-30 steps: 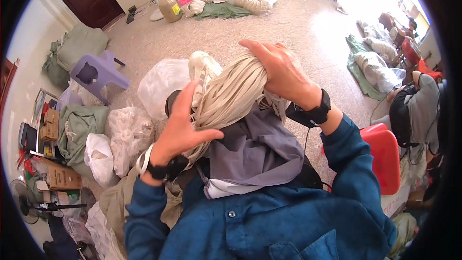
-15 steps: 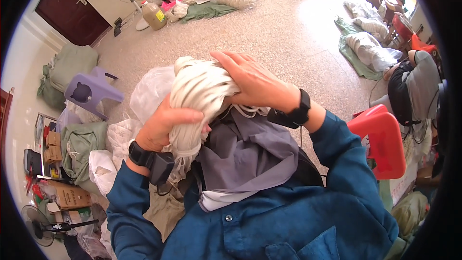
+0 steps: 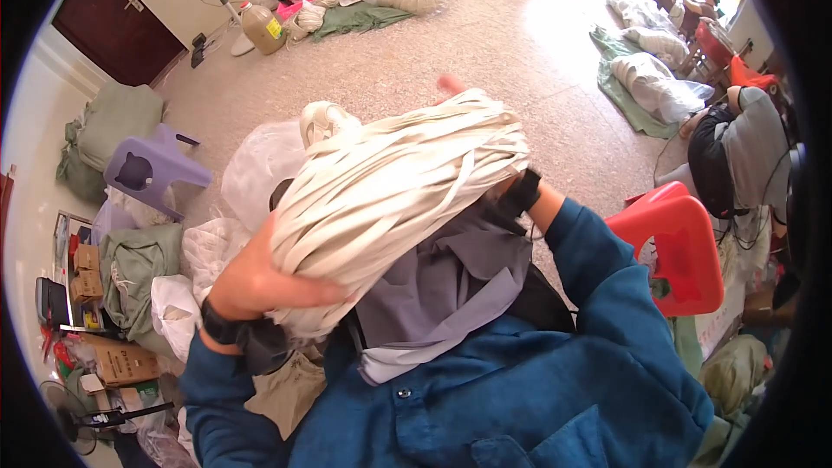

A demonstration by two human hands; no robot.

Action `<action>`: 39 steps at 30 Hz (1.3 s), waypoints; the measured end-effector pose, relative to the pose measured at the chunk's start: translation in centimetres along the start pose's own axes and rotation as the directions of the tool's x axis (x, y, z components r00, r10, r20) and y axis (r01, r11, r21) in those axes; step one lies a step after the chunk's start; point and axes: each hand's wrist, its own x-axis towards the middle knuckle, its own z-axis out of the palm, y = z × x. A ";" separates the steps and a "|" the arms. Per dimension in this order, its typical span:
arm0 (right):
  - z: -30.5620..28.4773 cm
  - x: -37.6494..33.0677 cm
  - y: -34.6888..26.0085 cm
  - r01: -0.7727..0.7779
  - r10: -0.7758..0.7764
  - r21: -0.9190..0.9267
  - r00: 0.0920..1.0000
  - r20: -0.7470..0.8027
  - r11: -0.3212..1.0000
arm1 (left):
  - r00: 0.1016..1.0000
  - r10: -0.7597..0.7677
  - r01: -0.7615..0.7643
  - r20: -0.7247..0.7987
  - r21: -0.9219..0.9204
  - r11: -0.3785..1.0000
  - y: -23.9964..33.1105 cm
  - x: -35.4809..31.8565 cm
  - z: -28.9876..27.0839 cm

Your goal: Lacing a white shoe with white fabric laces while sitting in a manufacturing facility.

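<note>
A thick hank of cream-white flat cord (image 3: 399,182) stretches between my hands above my lap, tilted up toward its right end. My left hand (image 3: 277,277) grips the lower left end, its thumb lying across the strands. Behind the upper right end is my right hand (image 3: 451,84), mostly covered by the cord; only a blurred fingertip and the wrist show. At the hank's upper left a looped cord end (image 3: 328,124) sticks out. Grey-purple cloth (image 3: 433,286) covers my lap underneath.
A purple plastic stool (image 3: 156,169) stands at left near green sacks (image 3: 113,130) and white bags (image 3: 178,312). A red stool (image 3: 680,247) is close on my right. Another person (image 3: 750,152) bends at far right. Wrapped bundles (image 3: 654,82) lie on green cloth.
The hank has been turned and spread out, its strands now reaching further to the right. My right hand has gone from its top to behind it. My left hand moved slightly down and left.
</note>
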 end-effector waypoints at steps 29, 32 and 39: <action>-10.5 -14.4 -4.0 -0.599 0.954 -0.793 0.160 -0.255 -0.111 | 0.927 -0.373 0.323 -0.038 0.586 0.743 -18.0 -6.4 -5.2; -5.8 -10.9 -8.1 -0.562 0.966 -0.825 0.238 -0.097 0.056 | 0.954 -0.246 0.289 -0.169 0.732 0.617 -14.0 -7.1 -5.7; -3.2 -8.2 -6.9 -0.574 0.589 -0.189 0.808 0.032 0.797 | 0.940 0.107 0.124 -0.323 0.618 0.776 -11.9 -3.0 -4.9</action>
